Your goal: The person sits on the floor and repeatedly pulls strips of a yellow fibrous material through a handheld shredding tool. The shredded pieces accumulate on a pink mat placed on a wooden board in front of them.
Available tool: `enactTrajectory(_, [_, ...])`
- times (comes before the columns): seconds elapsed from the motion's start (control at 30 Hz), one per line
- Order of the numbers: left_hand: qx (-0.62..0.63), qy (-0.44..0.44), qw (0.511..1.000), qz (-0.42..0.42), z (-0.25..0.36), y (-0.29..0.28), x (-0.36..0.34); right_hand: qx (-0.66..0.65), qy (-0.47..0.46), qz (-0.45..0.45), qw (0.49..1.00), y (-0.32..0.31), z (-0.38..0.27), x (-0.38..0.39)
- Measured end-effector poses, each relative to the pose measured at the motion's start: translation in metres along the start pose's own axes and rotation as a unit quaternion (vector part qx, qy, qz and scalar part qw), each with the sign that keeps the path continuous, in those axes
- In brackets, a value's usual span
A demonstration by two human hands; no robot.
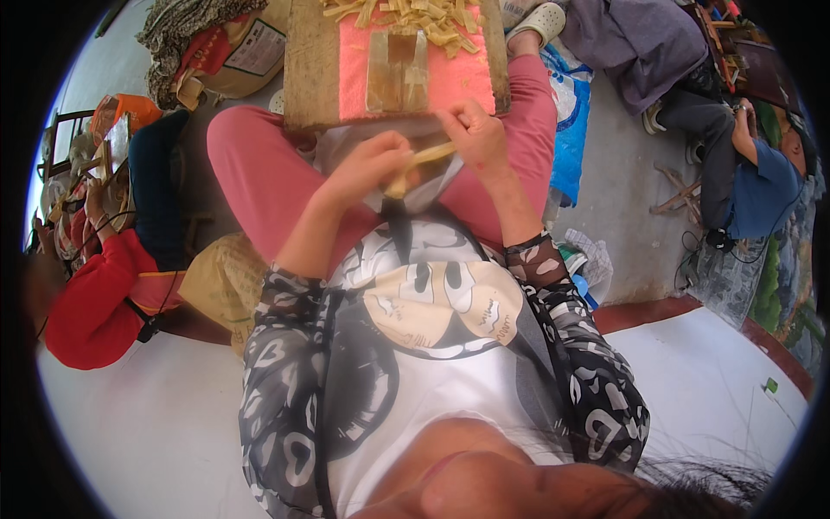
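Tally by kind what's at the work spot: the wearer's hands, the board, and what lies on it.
Hands, left hand and right hand: 2
Wooden board: 1
Pink cloth: 1
Flat rectangular piece: 1
Pile of yellowish strips: 1, strips overlap too much to count singly
Total: 6

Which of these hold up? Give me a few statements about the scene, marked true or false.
1. The left hand and right hand hold a pale yellow strip between them. True.
2. The cloth on the board is blue. False: the cloth is pink.
3. A pile of strips lies on the cloth. True.
4. The wearer's trousers are green. False: the trousers are pink.
5. A person in red is at the picture's left. True.
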State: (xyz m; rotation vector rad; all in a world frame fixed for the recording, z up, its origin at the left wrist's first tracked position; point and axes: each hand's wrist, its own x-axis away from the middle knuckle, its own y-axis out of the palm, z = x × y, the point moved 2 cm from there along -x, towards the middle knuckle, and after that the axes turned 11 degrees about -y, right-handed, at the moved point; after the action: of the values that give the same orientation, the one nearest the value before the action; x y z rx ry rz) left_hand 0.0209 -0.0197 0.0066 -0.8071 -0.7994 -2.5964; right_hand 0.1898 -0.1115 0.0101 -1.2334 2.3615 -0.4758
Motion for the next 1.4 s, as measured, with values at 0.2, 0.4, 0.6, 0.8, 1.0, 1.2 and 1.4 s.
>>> enactTrajectory(0.2, [0.049,0.040,0.998,0.025,-0.008,-0.002,-0.006,-0.019,-0.014,0.027,0.999,0.004,-0.001,0.004])
enactTrajectory(0.4, [-0.050,0.089,0.994,0.040,0.001,-0.009,-0.001,-0.044,-0.003,-0.020,0.999,0.003,-0.004,-0.003])
enactTrajectory(0.6, [-0.277,0.221,0.889,0.289,0.045,-0.028,-0.009,-0.060,-0.014,-0.171,0.983,-0.006,-0.009,-0.031])
enactTrajectory(0.8, [-0.355,0.241,0.825,0.369,0.067,-0.037,-0.037,-0.060,0.037,-0.047,0.996,0.021,0.012,-0.057])
enactTrajectory(1.0, [-0.441,0.215,0.777,0.393,0.053,-0.035,-0.031,0.223,0.000,0.017,0.975,0.025,0.040,-0.046])
enactTrajectory(1.2, [-0.353,0.343,0.824,0.281,0.028,0.009,-0.002,-0.319,0.145,-0.106,0.930,0.019,-0.009,-0.003])
enactTrajectory(1.4, [-0.303,0.299,0.826,0.370,0.029,-0.033,0.009,-0.307,0.150,-0.253,0.905,-0.002,0.005,0.007])
